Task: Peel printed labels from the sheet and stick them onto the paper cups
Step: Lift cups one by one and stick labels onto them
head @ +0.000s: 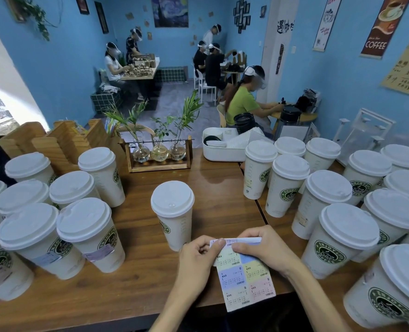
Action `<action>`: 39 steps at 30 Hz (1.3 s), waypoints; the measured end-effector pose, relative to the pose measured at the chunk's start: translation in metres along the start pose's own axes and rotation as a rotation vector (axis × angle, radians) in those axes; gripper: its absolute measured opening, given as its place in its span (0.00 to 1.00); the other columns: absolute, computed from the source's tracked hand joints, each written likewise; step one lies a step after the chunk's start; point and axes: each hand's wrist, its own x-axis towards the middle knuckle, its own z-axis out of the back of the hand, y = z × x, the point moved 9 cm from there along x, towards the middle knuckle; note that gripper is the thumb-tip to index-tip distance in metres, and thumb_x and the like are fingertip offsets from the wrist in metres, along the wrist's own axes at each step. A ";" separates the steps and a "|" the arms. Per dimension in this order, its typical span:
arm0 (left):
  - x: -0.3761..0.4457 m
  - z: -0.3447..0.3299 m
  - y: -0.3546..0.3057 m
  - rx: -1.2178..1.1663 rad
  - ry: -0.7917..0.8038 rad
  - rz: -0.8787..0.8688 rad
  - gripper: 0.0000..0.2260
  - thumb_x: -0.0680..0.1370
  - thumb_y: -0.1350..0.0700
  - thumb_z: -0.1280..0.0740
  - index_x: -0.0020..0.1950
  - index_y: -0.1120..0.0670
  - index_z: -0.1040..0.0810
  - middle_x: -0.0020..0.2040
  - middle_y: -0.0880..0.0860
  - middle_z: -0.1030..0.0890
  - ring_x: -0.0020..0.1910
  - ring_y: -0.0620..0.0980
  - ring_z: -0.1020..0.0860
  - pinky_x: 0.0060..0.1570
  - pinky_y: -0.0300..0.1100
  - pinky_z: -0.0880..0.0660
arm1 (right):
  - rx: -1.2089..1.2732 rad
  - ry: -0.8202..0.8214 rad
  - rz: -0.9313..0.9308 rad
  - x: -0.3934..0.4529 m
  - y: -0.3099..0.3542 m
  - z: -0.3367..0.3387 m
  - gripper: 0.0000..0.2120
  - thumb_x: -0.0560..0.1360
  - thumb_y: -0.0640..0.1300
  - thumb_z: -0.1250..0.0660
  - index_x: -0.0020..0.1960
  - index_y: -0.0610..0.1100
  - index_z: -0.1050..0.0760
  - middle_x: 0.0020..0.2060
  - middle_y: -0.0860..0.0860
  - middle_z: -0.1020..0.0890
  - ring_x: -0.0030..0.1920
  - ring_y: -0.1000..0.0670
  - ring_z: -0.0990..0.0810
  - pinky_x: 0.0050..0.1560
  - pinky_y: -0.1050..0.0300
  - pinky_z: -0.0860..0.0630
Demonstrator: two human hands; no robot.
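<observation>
Both hands pinch the label sheet [246,276] just in front of the lone lidded cup [173,214] at the middle of the desk [210,185]. The left hand [198,257] grips the sheet's upper left corner, thumb on top; the right hand [262,245] holds its folded-back top edge (pastel labels hang toward the desk's near edge). Left of that cup stand labelled cups [90,233]; right of it, more lidded cups [342,238].
</observation>
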 end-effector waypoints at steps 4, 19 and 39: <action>-0.002 0.000 -0.003 -0.011 -0.008 -0.026 0.03 0.80 0.51 0.28 0.47 0.46 0.16 0.37 0.56 0.15 0.40 0.56 0.16 0.42 0.53 0.23 | 0.009 -0.012 0.003 -0.002 0.002 0.000 0.04 0.75 0.45 0.23 0.46 0.45 0.13 0.41 0.45 0.12 0.42 0.45 0.12 0.44 0.53 0.20; -0.008 -0.012 -0.005 -0.042 0.089 0.032 0.10 0.71 0.59 0.19 0.47 0.47 0.15 0.43 0.55 0.15 0.39 0.46 0.19 0.39 0.38 0.23 | 0.037 -0.043 -0.055 -0.012 -0.002 0.006 0.07 0.75 0.47 0.22 0.40 0.46 0.14 0.37 0.43 0.13 0.36 0.48 0.15 0.36 0.57 0.23; -0.009 0.008 -0.006 -0.020 -0.137 0.010 0.05 0.76 0.56 0.24 0.50 0.48 0.14 0.37 0.54 0.14 0.40 0.53 0.14 0.44 0.56 0.19 | -0.274 -0.416 0.064 -0.013 -0.004 0.023 0.20 0.62 0.60 0.17 0.40 0.51 0.23 0.40 0.55 0.22 0.37 0.60 0.24 0.38 0.66 0.30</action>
